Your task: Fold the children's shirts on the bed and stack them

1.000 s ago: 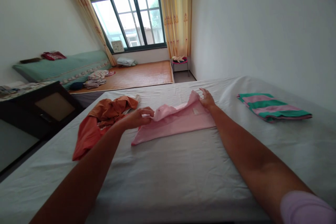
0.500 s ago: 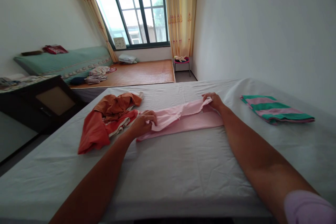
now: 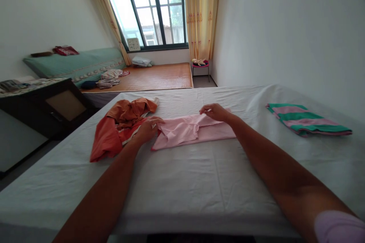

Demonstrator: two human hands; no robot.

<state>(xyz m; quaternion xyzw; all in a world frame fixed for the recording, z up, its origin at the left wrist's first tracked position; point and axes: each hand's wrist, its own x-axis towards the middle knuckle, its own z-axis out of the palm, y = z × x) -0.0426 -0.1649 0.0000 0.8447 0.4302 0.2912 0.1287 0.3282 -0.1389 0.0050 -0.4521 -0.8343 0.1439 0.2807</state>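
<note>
A pink garment (image 3: 194, 131) lies partly folded on the white bed sheet (image 3: 199, 182). My left hand (image 3: 148, 129) presses on its left end, fingers resting on the cloth. My right hand (image 3: 215, 112) pinches the upper edge of the pink garment near its middle and holds it over the lower layer. A crumpled orange garment (image 3: 119, 127) lies just left of my left hand. A folded green and pink striped cloth (image 3: 305, 119) sits apart at the right of the bed.
A dark wooden cabinet (image 3: 48, 106) stands left of the bed. Beyond it are a platform with a woven mat (image 3: 159, 78), a green mattress (image 3: 76, 64), loose clothes, a small stool (image 3: 201, 66) and a window with yellow curtains. A white wall runs along the right.
My right hand has carried the pink garment's right end leftward over itself, making the garment shorter. My left hand has stayed at the left end.
</note>
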